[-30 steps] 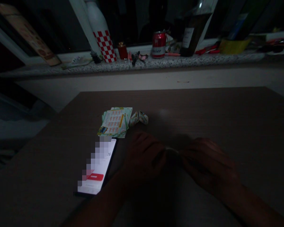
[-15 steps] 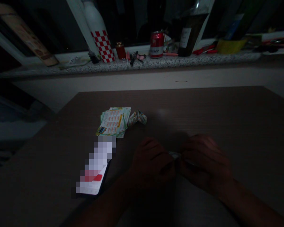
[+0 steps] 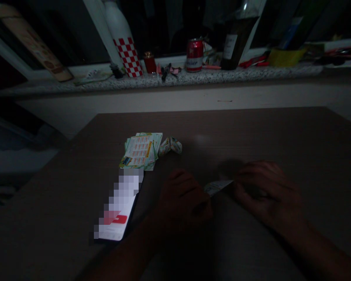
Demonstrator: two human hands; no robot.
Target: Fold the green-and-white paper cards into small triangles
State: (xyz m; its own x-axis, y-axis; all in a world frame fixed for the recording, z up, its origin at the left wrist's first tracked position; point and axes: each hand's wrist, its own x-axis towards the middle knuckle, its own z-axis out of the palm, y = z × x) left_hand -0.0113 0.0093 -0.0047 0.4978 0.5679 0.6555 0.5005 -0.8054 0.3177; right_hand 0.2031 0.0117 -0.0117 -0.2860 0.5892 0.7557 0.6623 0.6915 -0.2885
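My left hand (image 3: 185,201) is closed, its fingers curled around the near end of a folded piece of paper (image 3: 218,186). The paper is pale with faint print and narrows to a point on the right. At that point my right hand (image 3: 267,195) has its thumb and forefinger pinched together on the tip. Most of the paper's left end is hidden inside my left hand. Beyond my left hand lie two small folded paper pieces (image 3: 175,145), touching a stack of printed cards (image 3: 139,150). Dim light blurs the fingers' details.
A lit phone (image 3: 112,230) lies left of my left forearm on the wooden table (image 3: 251,132). On the stone sill (image 3: 169,81) behind stand a checkered bottle (image 3: 128,54), a red can (image 3: 194,54), a dark bottle (image 3: 231,47) and a yellow container (image 3: 286,56).
My right hand has moved right, away from my left hand. More of the folded paper now shows between them. The cards and the phone have stayed in place.
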